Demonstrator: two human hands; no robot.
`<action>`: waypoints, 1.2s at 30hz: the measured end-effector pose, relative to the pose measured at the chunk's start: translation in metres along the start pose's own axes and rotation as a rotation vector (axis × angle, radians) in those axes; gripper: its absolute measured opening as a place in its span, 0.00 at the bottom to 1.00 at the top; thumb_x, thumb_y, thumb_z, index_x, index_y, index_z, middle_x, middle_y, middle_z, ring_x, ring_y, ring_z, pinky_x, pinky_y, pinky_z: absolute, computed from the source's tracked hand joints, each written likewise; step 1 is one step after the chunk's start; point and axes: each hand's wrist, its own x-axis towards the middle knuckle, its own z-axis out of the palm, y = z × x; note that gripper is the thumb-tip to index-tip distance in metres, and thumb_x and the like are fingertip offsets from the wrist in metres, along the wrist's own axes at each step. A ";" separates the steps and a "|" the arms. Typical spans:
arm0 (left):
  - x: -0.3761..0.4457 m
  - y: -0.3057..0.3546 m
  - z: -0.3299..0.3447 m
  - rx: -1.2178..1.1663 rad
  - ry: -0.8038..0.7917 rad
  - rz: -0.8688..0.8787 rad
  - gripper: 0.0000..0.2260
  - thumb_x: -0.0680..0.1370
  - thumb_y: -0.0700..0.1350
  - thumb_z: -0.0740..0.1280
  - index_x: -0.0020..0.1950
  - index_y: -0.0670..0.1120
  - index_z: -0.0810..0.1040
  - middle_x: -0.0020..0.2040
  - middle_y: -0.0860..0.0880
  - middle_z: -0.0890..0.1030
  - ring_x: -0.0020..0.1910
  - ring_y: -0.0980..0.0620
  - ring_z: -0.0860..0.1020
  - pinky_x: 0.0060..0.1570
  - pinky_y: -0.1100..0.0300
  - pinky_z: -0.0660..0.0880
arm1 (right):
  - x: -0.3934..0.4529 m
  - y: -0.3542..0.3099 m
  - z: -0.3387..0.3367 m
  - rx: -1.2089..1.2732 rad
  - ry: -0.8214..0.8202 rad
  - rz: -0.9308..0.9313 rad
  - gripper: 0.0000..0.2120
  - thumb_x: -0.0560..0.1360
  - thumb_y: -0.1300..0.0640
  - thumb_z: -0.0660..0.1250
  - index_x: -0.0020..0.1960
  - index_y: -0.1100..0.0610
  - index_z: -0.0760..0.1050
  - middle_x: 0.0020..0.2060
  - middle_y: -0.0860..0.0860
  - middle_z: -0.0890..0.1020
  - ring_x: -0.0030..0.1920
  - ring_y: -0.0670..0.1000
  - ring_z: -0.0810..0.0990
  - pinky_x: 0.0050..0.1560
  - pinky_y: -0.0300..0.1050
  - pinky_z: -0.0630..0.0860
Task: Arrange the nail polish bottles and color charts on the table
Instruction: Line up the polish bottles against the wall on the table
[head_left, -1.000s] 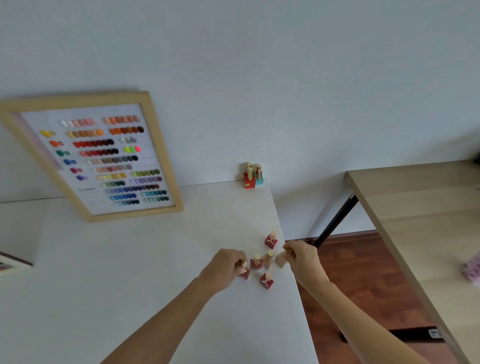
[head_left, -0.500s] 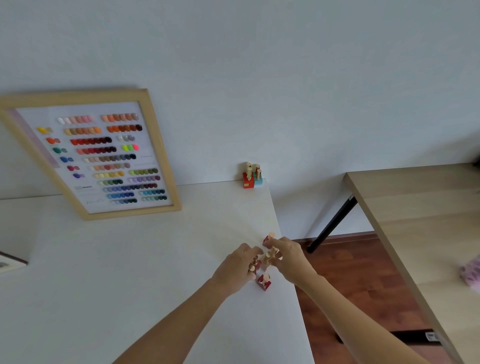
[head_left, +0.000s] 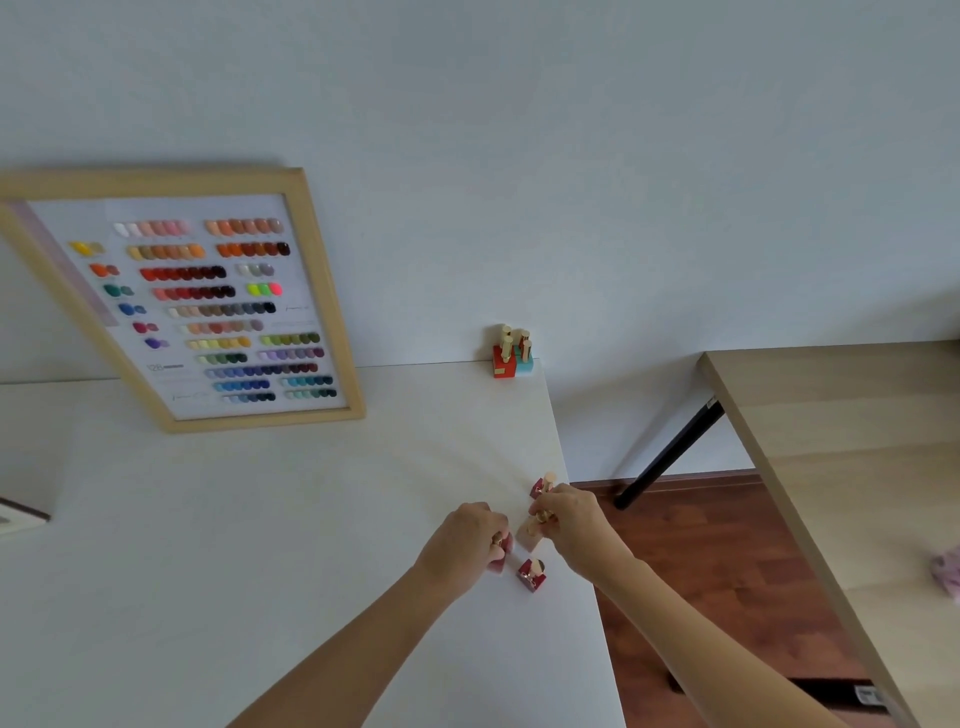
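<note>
Nail polish bottles cluster near the right edge of the white table (head_left: 218, 545). Left hand (head_left: 467, 540) curls its fingers round a dark red bottle (head_left: 500, 558); right hand (head_left: 574, 522) pinches the gold cap of a pale pink bottle (head_left: 529, 538). One maroon bottle (head_left: 531, 574) stands free just beside them, another (head_left: 540, 486) just behind the right hand. Four more bottles (head_left: 511, 353), red and turquoise, huddle at the far corner. The framed color chart (head_left: 208, 301) leans on the wall; its small print is too blurred to read.
</note>
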 end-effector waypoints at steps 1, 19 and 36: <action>0.000 -0.003 -0.002 -0.012 0.003 -0.007 0.05 0.75 0.40 0.68 0.49 0.42 0.81 0.49 0.43 0.81 0.45 0.47 0.81 0.41 0.65 0.73 | 0.002 -0.001 -0.001 0.002 -0.005 -0.005 0.10 0.73 0.67 0.68 0.52 0.58 0.81 0.49 0.54 0.80 0.47 0.53 0.79 0.46 0.36 0.74; 0.090 -0.066 -0.103 -0.202 0.240 -0.144 0.03 0.73 0.33 0.69 0.44 0.37 0.82 0.37 0.51 0.76 0.31 0.58 0.72 0.30 0.84 0.66 | 0.148 -0.052 -0.053 -0.075 -0.040 -0.147 0.10 0.74 0.65 0.67 0.55 0.60 0.79 0.54 0.57 0.81 0.53 0.54 0.80 0.54 0.41 0.77; 0.214 -0.098 -0.110 -0.226 0.352 -0.217 0.05 0.71 0.32 0.66 0.40 0.38 0.80 0.39 0.44 0.81 0.33 0.52 0.74 0.32 0.70 0.67 | 0.268 -0.062 -0.058 -0.413 -0.067 -0.213 0.16 0.68 0.76 0.58 0.48 0.64 0.78 0.50 0.58 0.79 0.45 0.57 0.79 0.35 0.43 0.65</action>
